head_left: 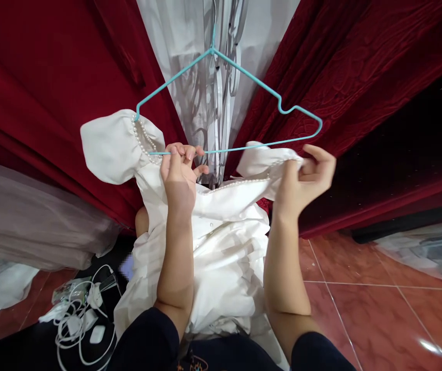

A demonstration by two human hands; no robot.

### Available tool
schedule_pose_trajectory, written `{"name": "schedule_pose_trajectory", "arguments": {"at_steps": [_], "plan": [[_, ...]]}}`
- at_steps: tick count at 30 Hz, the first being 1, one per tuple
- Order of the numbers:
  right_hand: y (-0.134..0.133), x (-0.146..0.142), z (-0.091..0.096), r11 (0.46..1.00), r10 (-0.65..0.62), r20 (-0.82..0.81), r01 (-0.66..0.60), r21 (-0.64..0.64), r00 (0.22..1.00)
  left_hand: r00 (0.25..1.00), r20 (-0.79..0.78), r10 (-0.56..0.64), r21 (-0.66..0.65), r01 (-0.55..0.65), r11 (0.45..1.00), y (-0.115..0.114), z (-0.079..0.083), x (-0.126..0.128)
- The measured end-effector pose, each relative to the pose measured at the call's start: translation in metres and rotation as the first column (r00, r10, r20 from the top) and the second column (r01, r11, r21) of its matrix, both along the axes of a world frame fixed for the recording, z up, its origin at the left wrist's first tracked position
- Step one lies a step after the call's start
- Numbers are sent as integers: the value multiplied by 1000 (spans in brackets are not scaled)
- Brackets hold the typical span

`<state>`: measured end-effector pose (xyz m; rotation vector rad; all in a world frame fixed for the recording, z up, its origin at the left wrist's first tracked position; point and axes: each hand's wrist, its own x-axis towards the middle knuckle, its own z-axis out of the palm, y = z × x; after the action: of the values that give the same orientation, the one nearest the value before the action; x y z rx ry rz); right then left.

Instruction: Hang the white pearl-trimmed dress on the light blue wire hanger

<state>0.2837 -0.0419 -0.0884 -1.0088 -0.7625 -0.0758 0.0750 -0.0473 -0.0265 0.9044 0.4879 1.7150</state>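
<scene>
A white satin dress (pixel 224 242) with a pearl-trimmed neckline hangs in front of me from a teal wire hanger (pixel 240 72). Its left puffed sleeve (pixel 108 147) is over the hanger's left end. My left hand (pixel 180 170) is closed, pinching the hanger's bottom bar together with the neckline. My right hand (pixel 308 172) is closed on the dress's right shoulder (pixel 263 159), holding it just under the hanger's right end, which is bare.
Dark red velvet gowns (pixel 360 77) hang on both sides, with a white garment (pixel 190 46) between them. A greyish garment (pixel 23 221) lies at the left. White chargers and cables (pixel 79 314) sit on the floor at lower left. Red floor tiles (pixel 379 319) spread to the right.
</scene>
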Motion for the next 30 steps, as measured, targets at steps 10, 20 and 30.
{"name": "schedule_pose_trajectory", "arguments": {"at_steps": [10, 20, 30], "plan": [[8, 59, 93, 989, -138, 154, 144, -28, 978, 990, -140, 32, -43, -39, 998, -14, 8, -6], [52, 53, 108, 969, 27, 229, 31, -245, 973, 983, -182, 26, -31, -32, 999, -10, 6, -11], [33, 52, 103, 958, 23, 249, 50, -283, 968, 991, -124, 53, -130, -69, 989, -10, 8, -7]]}}
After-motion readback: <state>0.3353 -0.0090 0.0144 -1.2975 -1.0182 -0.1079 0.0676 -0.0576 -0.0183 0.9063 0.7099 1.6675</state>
